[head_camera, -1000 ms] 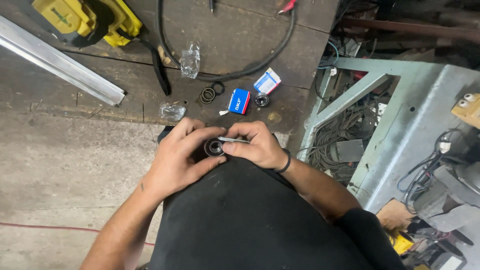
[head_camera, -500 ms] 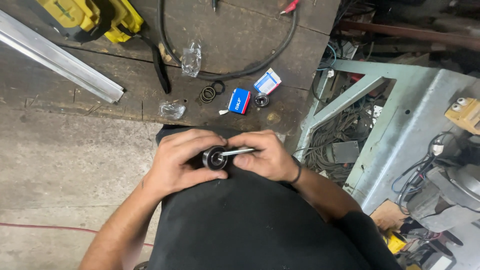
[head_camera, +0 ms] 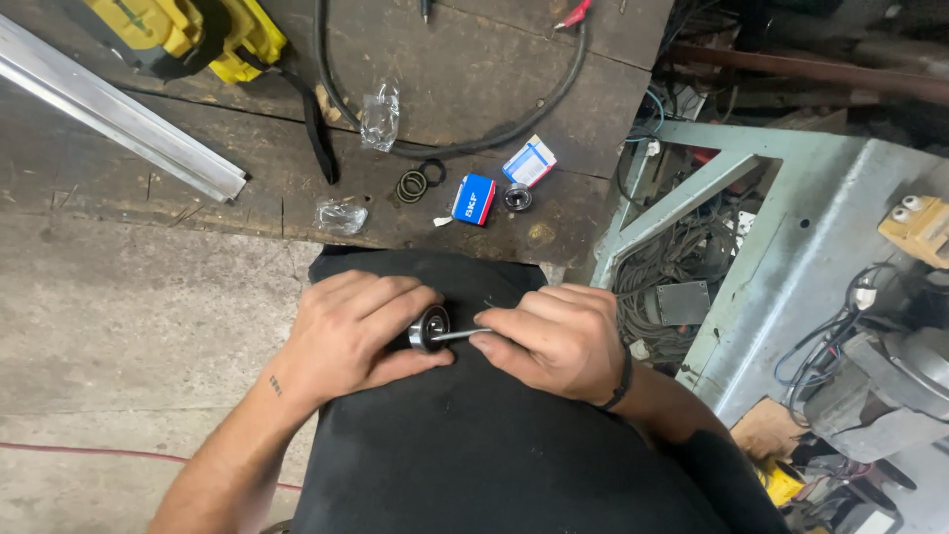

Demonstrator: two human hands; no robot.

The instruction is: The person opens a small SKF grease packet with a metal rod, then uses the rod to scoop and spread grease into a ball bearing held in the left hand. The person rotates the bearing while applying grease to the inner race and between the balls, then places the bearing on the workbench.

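My left hand (head_camera: 354, 334) grips a round metal bearing (head_camera: 430, 327) against my black-clothed lap. A thin metal tool (head_camera: 461, 335) is pinched in my right hand (head_camera: 554, 337), with its tip set against the bearing's face. Both hands sit close together just below the edge of a dark wooden bench (head_camera: 247, 188). On the bench lie a second bearing (head_camera: 518, 198), a small blue box (head_camera: 474, 199), a white and blue box (head_camera: 529, 161) and some dark rings (head_camera: 413, 184).
A yellow power tool (head_camera: 183, 30) and a metal rail (head_camera: 119, 124) lie at the bench's left. A black cable (head_camera: 465, 143) loops across it, near two clear plastic bags (head_camera: 380, 114). A pale metal frame (head_camera: 791, 237) with tangled wires stands to the right. Concrete floor (head_camera: 119, 346) lies left.
The hands have shifted slightly lower and right in the view while still working the tool against the bearing. The bench items have not moved.
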